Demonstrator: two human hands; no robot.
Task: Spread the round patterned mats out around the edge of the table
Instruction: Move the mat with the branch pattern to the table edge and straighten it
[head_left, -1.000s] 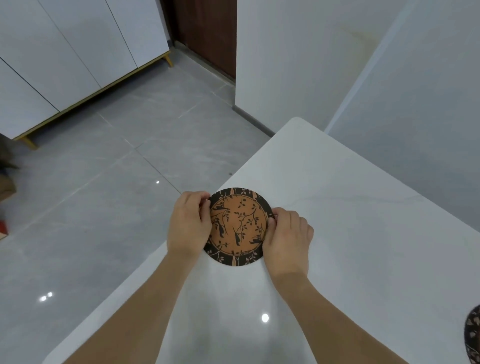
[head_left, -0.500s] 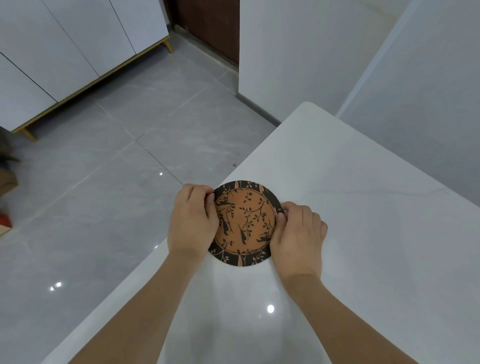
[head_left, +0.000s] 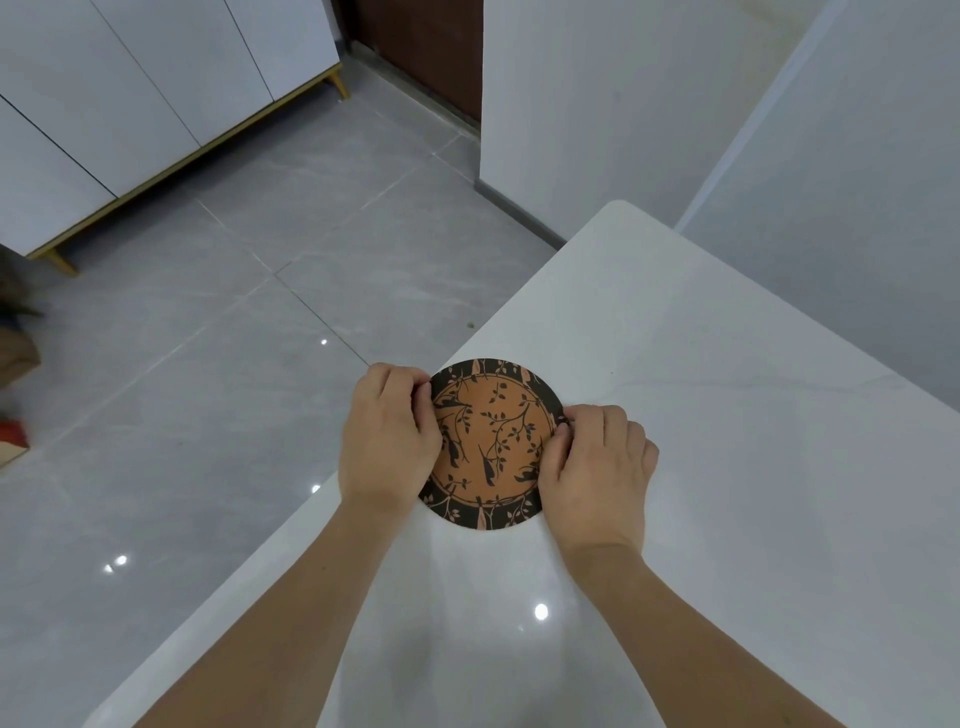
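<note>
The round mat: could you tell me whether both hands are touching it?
Touching: the head view shows the left hand and right hand pinching opposite edges of the mat.

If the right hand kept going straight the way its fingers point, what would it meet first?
The right hand grips the round mat at its right edge, with its fingers curled toward the mat's middle. Going straight on, it would probably slide across the mat and meet the left hand on the opposite edge, though depth is hard to judge.

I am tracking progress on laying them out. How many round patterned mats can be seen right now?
1. The round orange-and-black patterned mat lies near the white table's left edge, held between both hands. Others may lie outside the view.
</note>
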